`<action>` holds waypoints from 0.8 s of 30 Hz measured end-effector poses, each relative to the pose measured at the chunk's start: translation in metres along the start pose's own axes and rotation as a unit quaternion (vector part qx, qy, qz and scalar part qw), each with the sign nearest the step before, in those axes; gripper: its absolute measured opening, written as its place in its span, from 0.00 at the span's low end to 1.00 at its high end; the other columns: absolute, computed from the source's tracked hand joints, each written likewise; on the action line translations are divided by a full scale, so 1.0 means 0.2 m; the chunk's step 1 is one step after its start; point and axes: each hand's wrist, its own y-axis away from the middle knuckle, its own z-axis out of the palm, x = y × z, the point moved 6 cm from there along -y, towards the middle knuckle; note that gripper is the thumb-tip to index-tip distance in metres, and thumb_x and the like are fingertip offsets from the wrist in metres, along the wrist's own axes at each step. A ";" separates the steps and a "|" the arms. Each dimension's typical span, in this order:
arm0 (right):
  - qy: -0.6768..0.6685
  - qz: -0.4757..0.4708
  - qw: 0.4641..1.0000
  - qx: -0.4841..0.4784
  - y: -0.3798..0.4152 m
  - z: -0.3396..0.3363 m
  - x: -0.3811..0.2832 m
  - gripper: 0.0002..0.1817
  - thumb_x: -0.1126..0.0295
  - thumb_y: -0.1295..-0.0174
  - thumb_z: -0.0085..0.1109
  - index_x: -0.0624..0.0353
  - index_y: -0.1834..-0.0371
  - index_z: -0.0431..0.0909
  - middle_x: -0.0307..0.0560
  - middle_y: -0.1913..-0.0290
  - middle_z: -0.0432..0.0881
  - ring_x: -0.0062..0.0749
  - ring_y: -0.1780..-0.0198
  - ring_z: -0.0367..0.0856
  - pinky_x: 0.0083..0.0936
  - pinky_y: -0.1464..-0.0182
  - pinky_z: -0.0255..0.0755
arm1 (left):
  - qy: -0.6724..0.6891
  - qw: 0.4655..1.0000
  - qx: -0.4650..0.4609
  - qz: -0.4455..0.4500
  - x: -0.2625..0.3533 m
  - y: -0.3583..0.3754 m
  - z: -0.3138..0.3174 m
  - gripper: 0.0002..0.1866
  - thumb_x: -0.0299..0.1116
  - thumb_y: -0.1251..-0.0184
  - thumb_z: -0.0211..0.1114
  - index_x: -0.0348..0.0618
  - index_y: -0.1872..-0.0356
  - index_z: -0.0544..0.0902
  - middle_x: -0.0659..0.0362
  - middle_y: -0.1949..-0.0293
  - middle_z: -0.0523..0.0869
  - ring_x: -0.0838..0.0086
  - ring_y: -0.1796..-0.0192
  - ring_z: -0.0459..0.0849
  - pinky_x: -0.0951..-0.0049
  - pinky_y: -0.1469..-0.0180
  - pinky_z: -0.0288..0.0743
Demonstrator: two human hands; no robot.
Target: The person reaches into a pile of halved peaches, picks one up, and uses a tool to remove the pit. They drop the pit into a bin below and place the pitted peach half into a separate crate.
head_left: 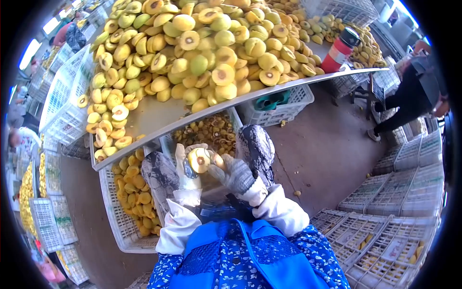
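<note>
A yellow peach half, cut face and brown pit hollow up, is held in front of my lap. My left hand, in a pale glove, is closed around its left and upper side. From the right, my right hand, in a grey knitted glove, has its fingers closed at the fruit's edge. What is in those fingers is blurred and cannot be made out. Below the table edge, a crate of brownish fruit pieces stands between my knees. Many peach halves are heaped on the metal table ahead.
A white crate of peach halves stands by my left leg. Another crate with a green item sits under the table. A red flask stands on the tabletop. Stacked crates line the right, where a person stands.
</note>
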 end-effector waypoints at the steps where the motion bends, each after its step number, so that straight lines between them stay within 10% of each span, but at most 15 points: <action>1: 0.018 -0.009 1.000 -0.013 0.02 0.00 -0.01 0.26 0.46 0.39 0.51 0.63 0.61 0.74 0.63 0.74 0.78 0.56 0.71 0.79 0.44 0.69 0.72 | 0.070 0.996 -0.012 -0.063 -0.02 0.01 0.01 0.35 0.62 0.33 0.41 0.32 0.58 0.78 0.47 0.70 0.84 0.63 0.72 0.83 0.69 0.66 0.80; 14: 0.045 -0.174 0.984 0.001 0.05 0.16 0.06 0.16 0.60 0.32 0.41 0.53 0.48 0.73 0.56 0.64 0.79 0.51 0.71 0.79 0.45 0.72 0.70 | 0.050 0.996 0.047 -0.060 -0.07 0.06 0.01 0.35 0.64 0.35 0.43 0.36 0.59 0.78 0.48 0.71 0.84 0.63 0.74 0.82 0.66 0.67 0.80; 17: 0.115 -0.160 0.971 -0.137 0.06 0.19 0.05 0.32 0.54 0.41 0.54 0.59 0.36 0.61 0.65 0.53 0.73 0.56 0.63 0.78 0.45 0.62 0.72 | 0.083 0.994 0.018 -0.068 -0.09 0.05 -0.03 0.35 0.60 0.32 0.42 0.32 0.57 0.77 0.43 0.70 0.84 0.60 0.74 0.84 0.64 0.70 0.81; 24: 0.141 -0.135 0.973 -0.126 0.09 0.10 -0.01 0.17 0.60 0.33 0.41 0.55 0.46 0.70 0.58 0.66 0.76 0.51 0.73 0.79 0.45 0.73 0.70 | -0.010 0.994 0.065 -0.082 -0.14 0.06 -0.09 0.36 0.65 0.35 0.43 0.33 0.66 0.78 0.50 0.74 0.83 0.65 0.76 0.82 0.68 0.71 0.80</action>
